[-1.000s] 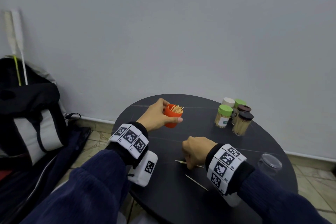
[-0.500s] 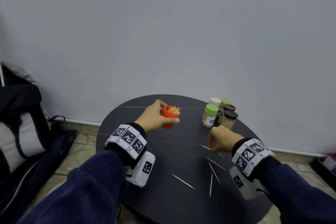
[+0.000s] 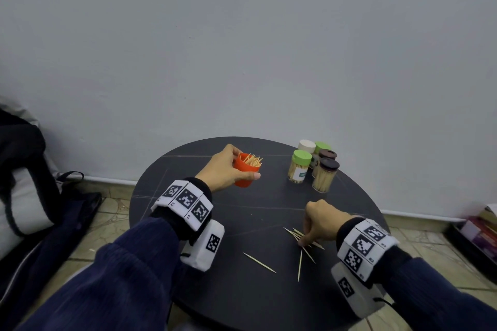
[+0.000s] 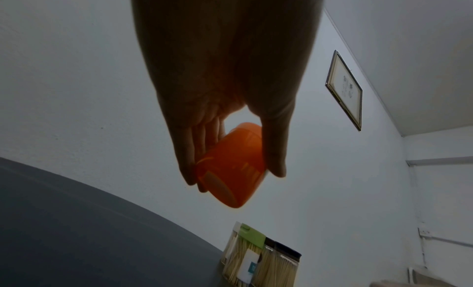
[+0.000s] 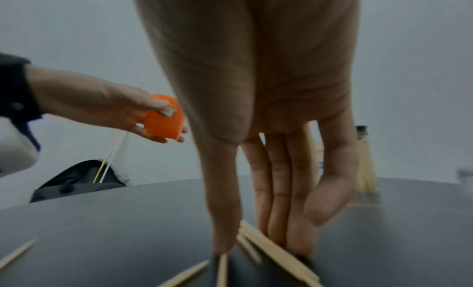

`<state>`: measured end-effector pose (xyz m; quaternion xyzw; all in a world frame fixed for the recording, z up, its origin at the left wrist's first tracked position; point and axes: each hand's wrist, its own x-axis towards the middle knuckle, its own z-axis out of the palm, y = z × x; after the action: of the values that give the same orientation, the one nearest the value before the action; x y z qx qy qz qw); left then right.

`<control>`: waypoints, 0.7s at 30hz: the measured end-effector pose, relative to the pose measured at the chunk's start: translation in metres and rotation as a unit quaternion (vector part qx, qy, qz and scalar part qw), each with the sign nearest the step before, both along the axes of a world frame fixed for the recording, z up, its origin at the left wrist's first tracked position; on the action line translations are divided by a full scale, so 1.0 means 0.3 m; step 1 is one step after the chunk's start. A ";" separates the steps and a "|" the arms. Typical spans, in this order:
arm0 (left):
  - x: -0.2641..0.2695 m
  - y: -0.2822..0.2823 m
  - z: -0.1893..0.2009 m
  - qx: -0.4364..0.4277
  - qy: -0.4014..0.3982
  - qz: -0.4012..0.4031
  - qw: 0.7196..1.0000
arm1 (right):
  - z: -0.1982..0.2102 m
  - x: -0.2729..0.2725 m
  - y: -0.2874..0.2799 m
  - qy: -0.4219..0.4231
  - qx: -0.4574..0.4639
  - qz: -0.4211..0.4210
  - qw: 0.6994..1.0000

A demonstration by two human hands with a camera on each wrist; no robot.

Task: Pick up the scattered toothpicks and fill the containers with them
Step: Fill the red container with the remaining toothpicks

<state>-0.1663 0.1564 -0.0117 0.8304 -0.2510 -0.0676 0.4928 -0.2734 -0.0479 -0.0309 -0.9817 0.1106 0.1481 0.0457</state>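
Note:
My left hand [image 3: 224, 169] grips an orange container [image 3: 244, 176] full of toothpicks, tilted and held above the far side of the round dark table [image 3: 269, 209]. The left wrist view shows its fingers and thumb round the orange container [image 4: 230, 170]. My right hand [image 3: 302, 240] is down on the table at the near right. Thumb and fingertips pinch a small bunch of toothpicks [image 3: 293, 232] lying there, seen close in the right wrist view as toothpicks [image 5: 268, 249] between the right hand's [image 5: 250, 245] digits. Loose toothpicks [image 3: 259, 262] lie nearer me.
Several lidded jars of toothpicks [image 3: 300, 166] stand at the table's back right, close to the wall. A dark bag [image 3: 21, 183] sits on the floor at the left. A box of books [image 3: 478, 234] lies on the floor at the right.
My right hand has moved from near the jars toward me and down onto the bunch of toothpicks. The left hand still holds the orange container in the same place.

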 end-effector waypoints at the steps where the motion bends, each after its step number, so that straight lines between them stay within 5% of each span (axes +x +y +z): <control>1: -0.002 -0.001 0.000 0.001 -0.001 -0.001 1.000 | -0.001 -0.003 0.007 -0.005 -0.002 -0.003 1.000; 7: -0.007 -0.003 0.000 0.007 0.001 -0.002 1.000 | -0.019 -0.010 0.048 -0.015 -0.013 -0.016 1.000; 15: -0.011 -0.001 0.002 0.005 -0.002 -0.001 1.000 | -0.018 0.017 0.102 0.005 -0.148 0.032 0.988; 21: -0.015 -0.016 0.010 -0.012 -0.004 -0.002 1.000 | 0.000 0.045 0.070 0.003 -0.109 0.004 0.994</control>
<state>-0.1707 0.1518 -0.0087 0.8244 -0.2557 -0.0622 0.5011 -0.2600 -0.0269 -0.0309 -0.9809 0.1223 0.1380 -0.0621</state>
